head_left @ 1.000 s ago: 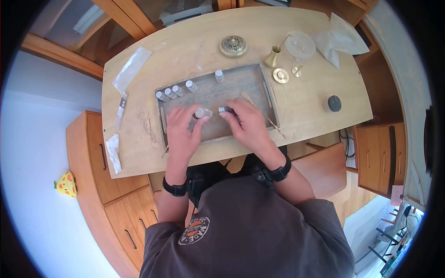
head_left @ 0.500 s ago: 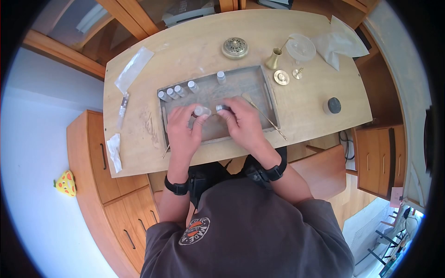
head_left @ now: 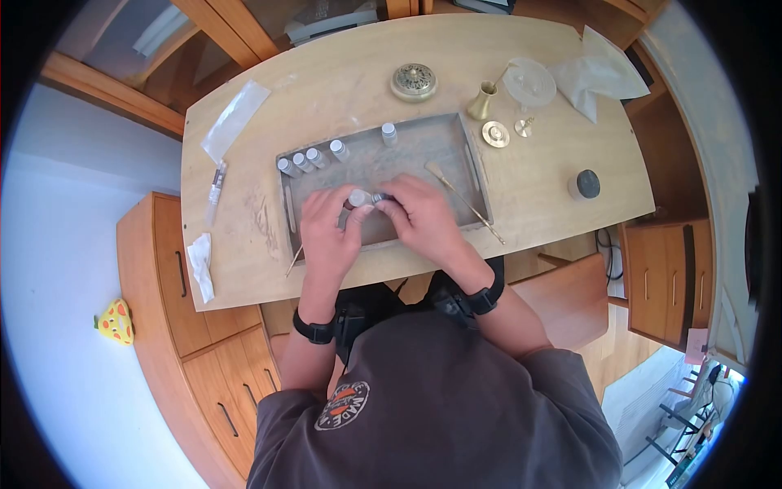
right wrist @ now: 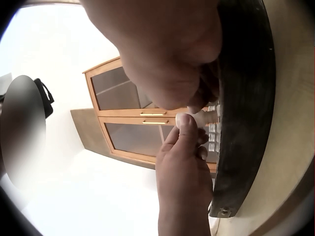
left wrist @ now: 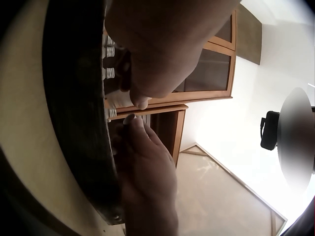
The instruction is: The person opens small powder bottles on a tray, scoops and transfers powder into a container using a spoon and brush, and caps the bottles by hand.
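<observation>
Both hands have drawn together over the grey tray (head_left: 428,143), closing the gap between a small bottle (head_left: 357,198) and what looks like its silver cap (head_left: 377,198). Fingers of the left hand (head_left: 330,228) grip the bottle; the right hand (head_left: 425,218) pinches the cap. Whether the two parts touch is unclear. Five other bottles (head_left: 339,151) stand in the tray with their tops on. Only the held one seems unfinished: its cap does not look fastened yet.
</observation>
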The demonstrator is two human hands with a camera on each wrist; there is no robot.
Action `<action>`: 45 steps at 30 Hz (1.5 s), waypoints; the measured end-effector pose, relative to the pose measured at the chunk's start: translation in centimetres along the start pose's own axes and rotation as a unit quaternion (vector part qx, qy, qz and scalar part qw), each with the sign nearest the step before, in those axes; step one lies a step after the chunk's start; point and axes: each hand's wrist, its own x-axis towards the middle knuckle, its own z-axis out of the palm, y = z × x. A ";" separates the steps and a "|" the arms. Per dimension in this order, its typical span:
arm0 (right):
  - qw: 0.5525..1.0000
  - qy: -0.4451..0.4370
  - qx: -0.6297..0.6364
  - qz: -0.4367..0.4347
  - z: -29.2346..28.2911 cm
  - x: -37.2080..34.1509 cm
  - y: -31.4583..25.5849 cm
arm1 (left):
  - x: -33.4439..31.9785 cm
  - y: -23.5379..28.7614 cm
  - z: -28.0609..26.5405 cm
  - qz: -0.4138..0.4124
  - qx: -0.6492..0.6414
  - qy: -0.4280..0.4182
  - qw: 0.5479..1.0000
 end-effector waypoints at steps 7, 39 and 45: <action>0.999 0.041 0.020 0.014 0.2 0.0 0.0 | 0.0 0.1 0.3 0.008 -0.005 0.008 1.000; 0.996 0.028 0.084 0.030 -0.6 -0.2 0.1 | -1.2 -2.0 -0.6 -0.175 -0.299 -0.065 0.936; 0.994 -0.011 0.099 0.049 -0.7 -0.2 0.7 | -1.0 -1.5 -1.0 -0.097 -0.197 -0.064 0.973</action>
